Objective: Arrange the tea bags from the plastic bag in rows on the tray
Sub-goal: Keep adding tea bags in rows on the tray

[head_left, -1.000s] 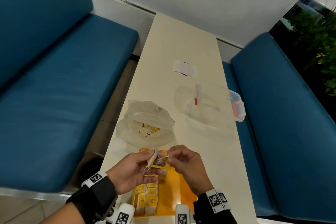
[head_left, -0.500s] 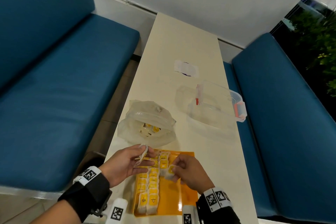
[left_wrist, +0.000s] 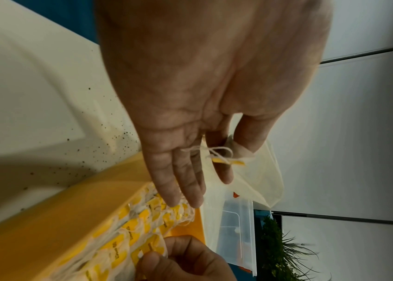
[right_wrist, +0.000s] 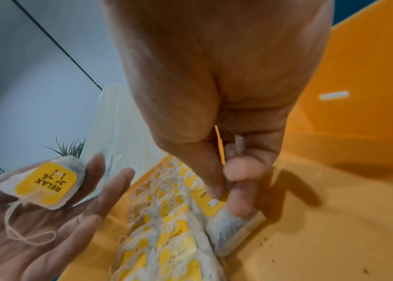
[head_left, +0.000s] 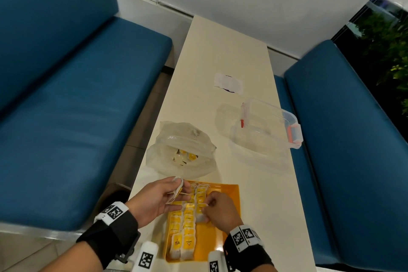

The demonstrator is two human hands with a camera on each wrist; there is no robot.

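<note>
Filling both sides of the head view, two deep-blue padded benches (head_left: 77, 117) flank a long, narrow cream table (head_left: 223, 55) that runs to a plain white wall; dark green foliage shows behind glass at the far right. On the table's right half sits a clear, hard plastic storage box (head_left: 265, 126) with orange-red latches. Left of it slumps a crumpled translucent plastic bag (head_left: 181, 150), mouth open, with a few yellow-tagged sachets inside. Nearest the person lies a flat, glossy orange rectangular tray (head_left: 227, 243), its floor dusted with dark specks. Rows of white paper tea bags (head_left: 183, 236) with square yellow tags and thin white strings lie along the tray's left part, edge to edge.

The right hand (head_left: 220, 212) is low over the tray, thumb and forefinger pinching a soft grey-white tea bag (right_wrist: 229, 228) at the near end of the rightmost row; it seems to touch the tray floor, though the fingers hide part of it. The left hand (head_left: 154, 201) hovers palm-up at the tray's far left corner, thumb and forefinger nipping a white tea bag with a yellow "RELAX" tag (right_wrist: 46, 184), remaining fingers straight, string looped across the palm.
</note>
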